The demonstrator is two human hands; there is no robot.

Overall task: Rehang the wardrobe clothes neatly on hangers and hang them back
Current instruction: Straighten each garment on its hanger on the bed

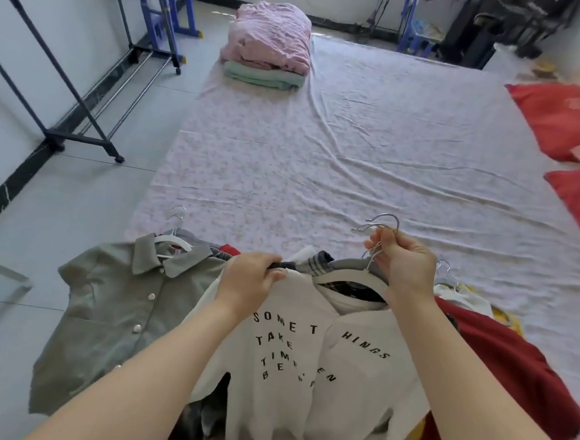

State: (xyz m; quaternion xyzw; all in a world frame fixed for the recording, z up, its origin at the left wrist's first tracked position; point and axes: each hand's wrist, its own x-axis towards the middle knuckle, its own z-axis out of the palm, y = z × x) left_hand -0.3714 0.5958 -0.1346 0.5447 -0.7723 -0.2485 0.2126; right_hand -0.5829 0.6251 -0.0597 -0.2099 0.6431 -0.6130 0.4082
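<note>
Landmark: we reference the floral sheet (pixel 373 139), a thin creased fabric spread flat.
White T-shirt (pixel 289 353): soft knit with black block lettering, at the sheet's near edge, on top of the heaped clothes.
Left hand (pixel 255 274): fingers curled, gripping the T-shirt's shoulder.
Right hand (pixel 404 258): pinching the curved metal hanger hooks (pixel 383 221) over the sheet's near edge.
Grey-green shirt (pixel 104 310): collared and pearl-buttoned, off the sheet's near-left corner.
Folded stack (pixel 270 36): crinkled pink over mint, at the sheet's far-left corner.

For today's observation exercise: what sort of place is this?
Probably a bedroom: a wide mattress under a floral sheet, red pillows at its edge, and a clothes rail by the wall.
</note>
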